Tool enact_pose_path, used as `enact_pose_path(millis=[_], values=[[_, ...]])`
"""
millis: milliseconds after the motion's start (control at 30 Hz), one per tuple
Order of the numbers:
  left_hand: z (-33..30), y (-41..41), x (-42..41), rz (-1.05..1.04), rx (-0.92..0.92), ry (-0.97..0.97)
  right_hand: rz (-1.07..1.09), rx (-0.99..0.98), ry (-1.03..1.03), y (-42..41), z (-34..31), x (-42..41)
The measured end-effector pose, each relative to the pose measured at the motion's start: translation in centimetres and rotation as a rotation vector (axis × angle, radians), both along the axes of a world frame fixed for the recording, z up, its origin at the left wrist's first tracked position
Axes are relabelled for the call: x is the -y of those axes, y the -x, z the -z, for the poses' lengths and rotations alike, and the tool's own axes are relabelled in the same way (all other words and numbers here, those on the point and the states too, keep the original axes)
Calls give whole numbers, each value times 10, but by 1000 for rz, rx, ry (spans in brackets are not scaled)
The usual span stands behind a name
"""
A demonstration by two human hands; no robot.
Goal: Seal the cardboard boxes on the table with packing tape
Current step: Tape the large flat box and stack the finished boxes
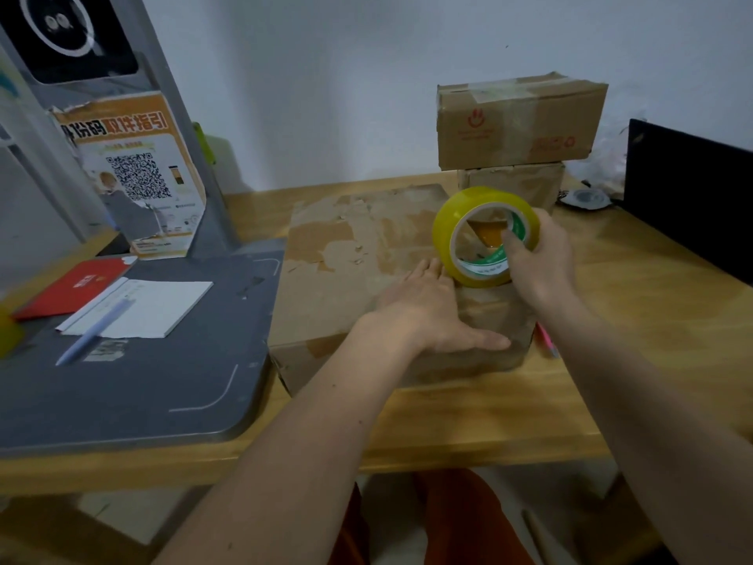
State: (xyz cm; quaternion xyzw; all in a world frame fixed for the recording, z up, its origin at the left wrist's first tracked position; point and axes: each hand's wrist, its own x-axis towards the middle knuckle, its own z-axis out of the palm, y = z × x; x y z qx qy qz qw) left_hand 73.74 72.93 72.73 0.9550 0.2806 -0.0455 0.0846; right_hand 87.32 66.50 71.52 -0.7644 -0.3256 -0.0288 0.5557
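Taping the flat cardboard box (366, 254), mid-desk (611, 303).
My left hand (432, 307) lies flat, pinning it; right hand (542, 254) grips the yellow tape roll (452, 226) to pull tape.

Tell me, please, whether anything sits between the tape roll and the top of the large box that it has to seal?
Nothing visible does: the right hand holds the tape roll directly on the large box, beside the left hand.

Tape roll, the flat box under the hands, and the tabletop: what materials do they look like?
Tape roll: glossy yellowish translucent plastic film on a white core with green print, probably card.
Flat box: matte brown corrugated cardboard; top layer torn off in patches, with shiny old tape strips.
Tabletop: light wood with visible grain and smooth finish; could be veneer or laminate.
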Motion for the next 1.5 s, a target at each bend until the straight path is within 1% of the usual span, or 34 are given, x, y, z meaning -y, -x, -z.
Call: enact_pose_path(millis=[133,267,367,433,533,633,733,867,933,1000,1100,1233,1333,1433,1500], values=[[-2,13,-3,-16,-47,-21,19,-12,23,-2,3,0],[-5,36,-9,-152,-94,-60,35,-24,5,-2,4,-1],[-7,38,-6,-241,-131,-105,29,-27,-17,0,4,0],[-9,28,0,-211,-151,-112,25,-21,-23,1,3,0],[-8,11,9,-58,-63,-24,10,13,-8,3,2,1],[-6,6,7,-7,-26,0,-1,40,5,3,0,2],[-4,17,0,-31,-42,-17,-10,12,-14,1,2,3],[-5,30,-7,-198,-112,-77,8,-7,-41,2,4,2],[-9,27,-4,-239,-162,-118,15,-9,-58,3,3,3],[-11,18,1,-158,-143,-115,0,-8,-71,4,2,3],[-6,5,8,-14,-25,-54,-48,-9,-72,4,2,4],[3,1,3,-42,2,-80,-63,-2,-88,-1,1,4],[3,3,5,-53,10,-77,-50,19,-143,-4,-1,4],[2,4,6,-62,-3,-58,41,-15,-217,-21,-10,13],[1,5,6,-69,-6,-48,105,8,-188,-37,-13,25]])
